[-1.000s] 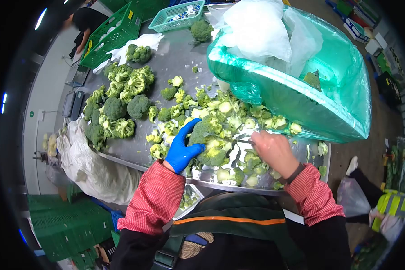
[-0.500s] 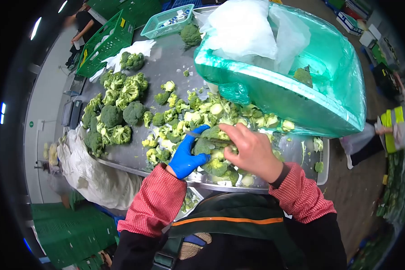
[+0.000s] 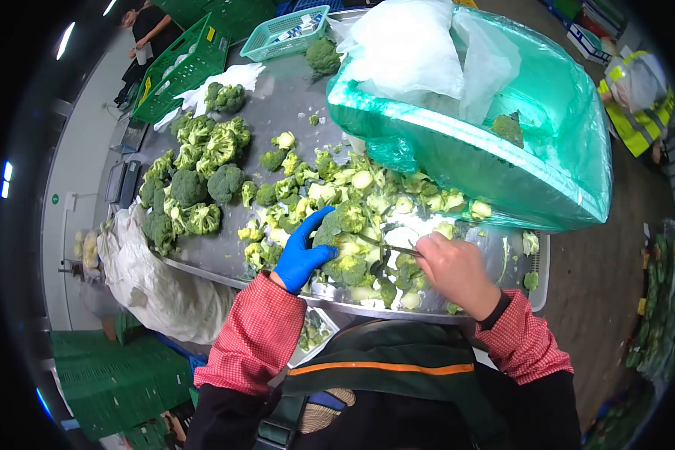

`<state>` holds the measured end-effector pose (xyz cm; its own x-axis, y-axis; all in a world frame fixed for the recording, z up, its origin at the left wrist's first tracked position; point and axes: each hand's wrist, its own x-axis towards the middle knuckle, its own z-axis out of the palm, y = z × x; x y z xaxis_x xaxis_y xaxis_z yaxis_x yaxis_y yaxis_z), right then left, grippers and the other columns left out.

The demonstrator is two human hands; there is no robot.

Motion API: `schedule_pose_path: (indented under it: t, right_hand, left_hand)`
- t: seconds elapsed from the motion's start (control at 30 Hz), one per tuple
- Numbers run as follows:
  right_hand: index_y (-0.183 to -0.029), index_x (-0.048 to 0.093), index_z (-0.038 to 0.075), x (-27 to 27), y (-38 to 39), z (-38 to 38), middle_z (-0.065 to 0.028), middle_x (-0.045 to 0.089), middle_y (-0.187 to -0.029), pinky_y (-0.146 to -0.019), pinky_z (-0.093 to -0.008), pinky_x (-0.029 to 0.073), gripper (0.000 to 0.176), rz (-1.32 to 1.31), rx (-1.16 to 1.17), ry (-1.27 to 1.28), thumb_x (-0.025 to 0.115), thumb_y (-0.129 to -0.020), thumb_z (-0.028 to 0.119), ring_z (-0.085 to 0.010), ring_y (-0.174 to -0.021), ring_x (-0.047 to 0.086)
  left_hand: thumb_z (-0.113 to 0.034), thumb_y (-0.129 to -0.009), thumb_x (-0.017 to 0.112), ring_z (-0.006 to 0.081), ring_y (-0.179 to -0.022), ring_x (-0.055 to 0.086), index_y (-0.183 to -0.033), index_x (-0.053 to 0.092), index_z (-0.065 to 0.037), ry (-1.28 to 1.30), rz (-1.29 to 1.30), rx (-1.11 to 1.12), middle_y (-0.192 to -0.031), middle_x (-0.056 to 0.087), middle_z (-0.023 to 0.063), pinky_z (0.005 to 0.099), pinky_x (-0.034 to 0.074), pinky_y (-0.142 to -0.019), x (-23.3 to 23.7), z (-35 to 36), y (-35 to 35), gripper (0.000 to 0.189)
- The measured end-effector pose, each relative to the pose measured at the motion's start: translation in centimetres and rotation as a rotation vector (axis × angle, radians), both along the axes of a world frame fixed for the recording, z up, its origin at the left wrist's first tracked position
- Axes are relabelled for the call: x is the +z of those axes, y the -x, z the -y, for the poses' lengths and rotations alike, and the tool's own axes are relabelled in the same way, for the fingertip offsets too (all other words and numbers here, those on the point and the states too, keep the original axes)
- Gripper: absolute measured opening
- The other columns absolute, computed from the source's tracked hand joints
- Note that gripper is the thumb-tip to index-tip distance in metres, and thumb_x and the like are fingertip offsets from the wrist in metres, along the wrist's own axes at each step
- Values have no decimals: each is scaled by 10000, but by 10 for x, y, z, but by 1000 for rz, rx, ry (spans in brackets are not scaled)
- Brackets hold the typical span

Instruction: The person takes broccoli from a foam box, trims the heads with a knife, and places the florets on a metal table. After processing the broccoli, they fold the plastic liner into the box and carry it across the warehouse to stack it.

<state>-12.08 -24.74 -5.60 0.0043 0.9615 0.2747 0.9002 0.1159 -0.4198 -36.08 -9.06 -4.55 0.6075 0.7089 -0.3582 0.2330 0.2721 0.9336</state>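
Note:
My left hand [image 3: 304, 251], in a blue glove, is wrapped round the left side of a broccoli head [image 3: 341, 229] above the table's front edge. My bare right hand [image 3: 454, 270] grips a small knife [image 3: 401, 249], its blade pointing left with the tip at that broccoli. Cut florets and pale stem pieces [image 3: 361, 180] lie heaped behind and around both hands. More broccoli heads [image 3: 187, 187] are grouped on the metal table [image 3: 274, 97] to the left.
A large crate lined with green plastic [image 3: 472, 142] stands at the back right, with white sheeting [image 3: 405, 52] over it. Behind are a teal basket [image 3: 285, 36] and a green crate [image 3: 184, 71]. One person [image 3: 151, 30] is at upper left, another in a yellow vest [image 3: 637, 105] at right.
My right hand has moved right, off the broccoli, and the knife now shows clearly. My left hand has shifted slightly left with the head. The person in the yellow vest has come further into view.

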Motion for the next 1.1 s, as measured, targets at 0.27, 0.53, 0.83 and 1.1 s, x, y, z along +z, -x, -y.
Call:
schedule_pose_path:
  t: [0.27, 0.53, 0.83, 1.1]
  right_hand:
    - [-843, 519, 80, -5, -4, -9, -100, 561, -738, -518, -384, 473, 157, 208, -2, 128, 648, -797, 156, -272, -598, 605]
    - [-858, 557, 52, -61, -24, -10, -157, 628, -654, -510, -433, 486, 206, 3, -306, 263, 535, -925, 246, -319, -591, 628]
    - [-1213, 539, 56, -22, 13, -45, -42, 603, -781, -517, -290, 429, 444, -1089, -43, 255, 569, -930, 397, -115, -545, 514]
    - [-1274, 472, -8, 16, 50, -69, -51, 599, -748, -431, -193, 357, 478, -1548, 228, 511, 449, -996, 380, -41, -450, 420]
  left_hand:
    - [12, -724, 635, 201, -1131, 540, -1404, 399, -66, -24, -31, -34, -1311, 482, 97, 324, 453, -949, 1, -3, 0, 724]
    - [29, -698, 546, 193, -1191, 500, -1409, 388, -38, -32, -74, -77, -1313, 517, 91, 329, 400, -1013, 18, 5, 13, 732]
    - [25, -645, 671, 235, -1328, 372, -1460, 277, -83, -126, 233, -30, -1418, 392, 100, 363, 322, -1089, -6, -5, 24, 912]
    - [-286, -834, 651, 310, -1316, 405, -1461, 255, -53, 786, 654, 82, -1441, 384, 162, 457, 324, -1102, -26, -5, 50, 777]
